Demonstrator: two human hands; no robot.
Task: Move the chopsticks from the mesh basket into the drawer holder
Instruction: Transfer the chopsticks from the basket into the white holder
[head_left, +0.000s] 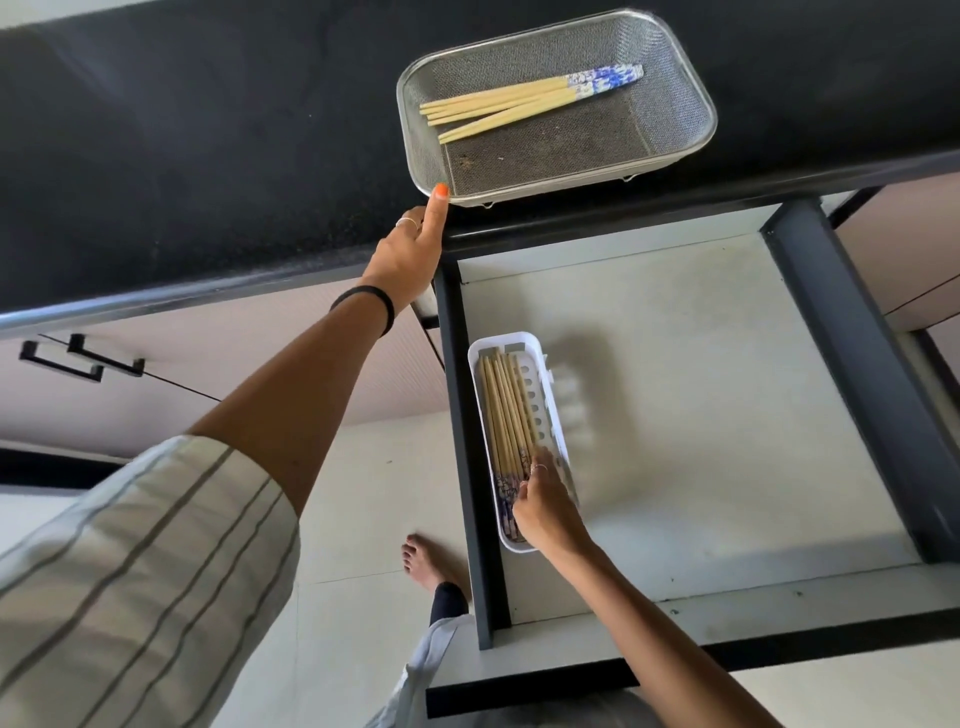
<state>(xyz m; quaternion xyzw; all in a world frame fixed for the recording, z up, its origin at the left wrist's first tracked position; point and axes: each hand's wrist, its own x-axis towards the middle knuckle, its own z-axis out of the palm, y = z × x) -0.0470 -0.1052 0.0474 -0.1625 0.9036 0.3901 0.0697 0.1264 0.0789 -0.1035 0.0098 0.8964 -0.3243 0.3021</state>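
A black tabletop (208, 156) carries the mesh basket (685, 104) above the open drawer (701, 415). The white holder (480, 353) lies in the drawer. The left hand (410, 249) touches the basket's corner with one straight finger. The right hand (543, 512) pinches chopsticks in the holder (501, 410); more chopsticks (519, 101) lie in the basket, well apart from it.

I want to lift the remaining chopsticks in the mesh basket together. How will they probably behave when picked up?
The chopsticks look thin, straight and stiff, so probably light and unbending. They lie loosely fanned in the mesh basket, so some could slip from a bunch. Their patterned ends look glossy, possibly slippery.
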